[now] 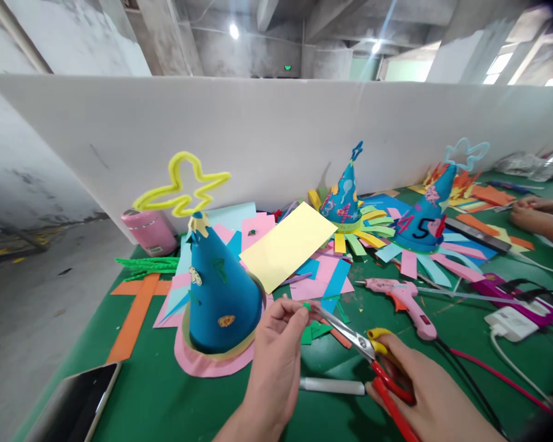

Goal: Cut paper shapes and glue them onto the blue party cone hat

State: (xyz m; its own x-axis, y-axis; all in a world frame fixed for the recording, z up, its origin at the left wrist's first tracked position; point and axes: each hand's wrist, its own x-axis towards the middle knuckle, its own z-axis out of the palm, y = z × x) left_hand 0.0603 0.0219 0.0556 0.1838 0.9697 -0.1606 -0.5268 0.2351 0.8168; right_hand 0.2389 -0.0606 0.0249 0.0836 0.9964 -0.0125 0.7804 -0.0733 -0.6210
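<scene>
Low in the middle, my left hand [276, 356] pinches a tiny green piece [306, 306], probably paper or foam, between thumb and fingertips. My right hand [428, 387] grips scissors [362, 344] with red and yellow handles; their blade tips reach to the green piece, and whether they touch it I cannot tell. Left of my left hand stands a blue cone hat [221, 288] with a pink brim and a yellow wire shape on top. Beneath the scissors lie green scraps [316, 331] and a white marker [334, 386].
Two more decorated cone hats [345, 196] stand at the back. A pink glue gun [403, 298] lies right, near a purple power strip [516, 298] with cables. A phone [74, 402], orange strips [136, 316] and a pink jar [152, 233] are left. Another person's hands [539, 212] show at far right.
</scene>
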